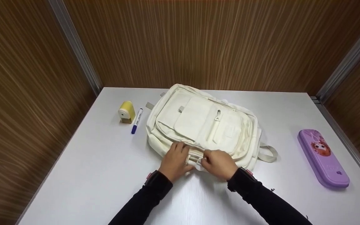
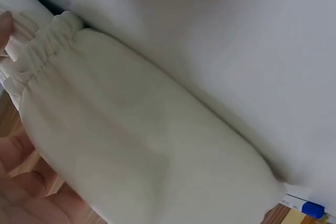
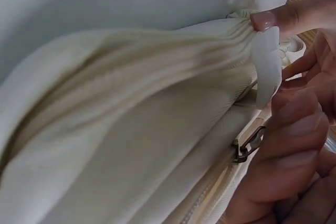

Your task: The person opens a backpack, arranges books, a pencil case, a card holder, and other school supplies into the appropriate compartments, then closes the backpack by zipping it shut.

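One cream backpack (image 1: 203, 125) lies flat on the white bench (image 1: 98, 175), and around it sit three small things: one yellow sharpener (image 1: 127, 112) and one blue-capped marker (image 1: 137, 121) side by side off to the bag's left, and one purple pencil case (image 1: 323, 157) well apart on the right, close to the bench's right edge. Both hands are at the near edge of the bag, almost touching each other. The left hand (image 1: 175, 161) rests on the fabric with its fingers curled over the edge, holding the cloth down beside an elasticated side pocket (image 2: 47, 45). The right hand (image 1: 219, 163) pinches a bunched fold of cream fabric and a pale tab between thumb and fingertips (image 3: 268, 20), right by a dark metal zip pull (image 3: 245, 150) at the end of the zipper. The bag fills the middle of the bench, its far end near the wood-panelled wall (image 1: 198, 40). Open bench surface stretches in front of the bag toward the person, and wide bare strips lie on both sides between the bag and the small things.
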Demonstrator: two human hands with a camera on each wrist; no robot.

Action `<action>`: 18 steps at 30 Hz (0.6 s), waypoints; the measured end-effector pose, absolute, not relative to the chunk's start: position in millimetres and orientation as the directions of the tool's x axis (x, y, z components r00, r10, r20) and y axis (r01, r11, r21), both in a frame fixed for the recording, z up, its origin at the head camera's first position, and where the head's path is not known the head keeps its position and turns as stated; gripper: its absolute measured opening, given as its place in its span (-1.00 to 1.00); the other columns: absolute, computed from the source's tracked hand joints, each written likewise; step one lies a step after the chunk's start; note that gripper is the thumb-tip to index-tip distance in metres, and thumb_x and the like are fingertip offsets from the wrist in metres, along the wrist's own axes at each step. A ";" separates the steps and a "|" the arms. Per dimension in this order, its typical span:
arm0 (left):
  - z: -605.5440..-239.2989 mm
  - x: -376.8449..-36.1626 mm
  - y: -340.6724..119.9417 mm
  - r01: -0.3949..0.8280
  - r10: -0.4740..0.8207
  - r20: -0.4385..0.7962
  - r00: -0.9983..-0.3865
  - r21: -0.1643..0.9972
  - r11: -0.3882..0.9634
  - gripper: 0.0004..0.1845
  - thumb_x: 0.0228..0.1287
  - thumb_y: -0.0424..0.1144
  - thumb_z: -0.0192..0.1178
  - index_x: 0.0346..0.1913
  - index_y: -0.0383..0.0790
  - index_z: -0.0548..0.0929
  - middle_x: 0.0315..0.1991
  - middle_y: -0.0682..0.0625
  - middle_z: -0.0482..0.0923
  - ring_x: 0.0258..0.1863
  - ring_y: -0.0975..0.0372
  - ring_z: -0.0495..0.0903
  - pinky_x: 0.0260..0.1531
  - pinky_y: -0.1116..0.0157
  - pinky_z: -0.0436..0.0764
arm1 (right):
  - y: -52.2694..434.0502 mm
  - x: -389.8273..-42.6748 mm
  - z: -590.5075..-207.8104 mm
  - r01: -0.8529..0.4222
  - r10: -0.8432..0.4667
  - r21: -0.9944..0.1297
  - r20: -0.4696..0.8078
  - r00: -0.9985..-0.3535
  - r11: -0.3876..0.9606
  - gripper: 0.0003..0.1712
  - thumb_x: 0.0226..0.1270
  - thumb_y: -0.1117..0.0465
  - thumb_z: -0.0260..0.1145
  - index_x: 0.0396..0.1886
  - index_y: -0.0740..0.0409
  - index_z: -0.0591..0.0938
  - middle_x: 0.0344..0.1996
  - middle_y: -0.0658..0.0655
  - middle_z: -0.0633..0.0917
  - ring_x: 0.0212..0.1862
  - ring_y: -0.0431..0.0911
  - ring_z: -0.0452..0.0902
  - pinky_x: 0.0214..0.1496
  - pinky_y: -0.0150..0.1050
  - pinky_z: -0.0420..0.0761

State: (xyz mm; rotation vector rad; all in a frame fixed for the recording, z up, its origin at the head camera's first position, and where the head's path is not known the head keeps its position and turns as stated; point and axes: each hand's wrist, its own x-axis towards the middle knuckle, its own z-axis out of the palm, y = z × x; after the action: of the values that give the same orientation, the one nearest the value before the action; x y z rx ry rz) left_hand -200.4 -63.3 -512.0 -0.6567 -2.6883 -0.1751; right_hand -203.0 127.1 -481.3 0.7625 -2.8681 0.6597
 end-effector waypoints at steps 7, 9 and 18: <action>-518.6 -201.9 -65.1 0.475 0.402 0.477 -0.781 0.035 0.880 -0.25 -0.17 0.18 0.47 0.02 -0.27 0.56 -0.03 -0.09 0.51 0.02 0.08 0.49 0.06 0.27 0.59 | 99.2 -208.9 -484.3 -0.579 -0.517 -0.383 0.260 -0.815 0.720 -0.86 0.25 0.25 0.26 -0.51 0.09 0.57 -0.63 -0.01 0.58 -0.53 -0.09 0.51 -0.46 -0.17 0.49; -519.8 -202.4 -65.3 0.483 0.399 0.488 -0.777 0.055 0.874 -0.25 -0.20 0.14 0.50 0.02 -0.26 0.56 -0.03 -0.10 0.50 0.01 0.08 0.49 0.04 0.26 0.60 | 94.3 -210.3 -485.5 -0.602 -0.548 -0.383 0.251 -0.798 0.701 -0.91 0.29 0.25 0.25 -0.40 0.13 0.62 -0.53 0.04 0.66 -0.44 -0.03 0.60 -0.36 -0.11 0.57; -516.8 -197.9 -65.1 0.498 0.452 0.427 -0.783 -0.004 0.867 -0.25 -0.05 0.22 0.41 0.11 -0.24 0.56 0.04 -0.08 0.53 0.10 0.09 0.49 0.20 0.26 0.51 | 135.1 -219.7 -472.2 -0.566 -0.530 -0.463 0.220 -0.819 0.682 -0.84 0.35 0.08 0.29 -0.26 0.04 0.71 -0.54 -0.09 0.64 -0.50 -0.28 0.46 -0.38 -0.31 0.49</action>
State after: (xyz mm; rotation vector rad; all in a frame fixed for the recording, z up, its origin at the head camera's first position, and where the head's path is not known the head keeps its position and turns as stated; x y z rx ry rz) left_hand -197.9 -65.1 -516.8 -0.7005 -2.6188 -0.1514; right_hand -219.7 135.1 -472.2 0.9191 -2.8181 0.8116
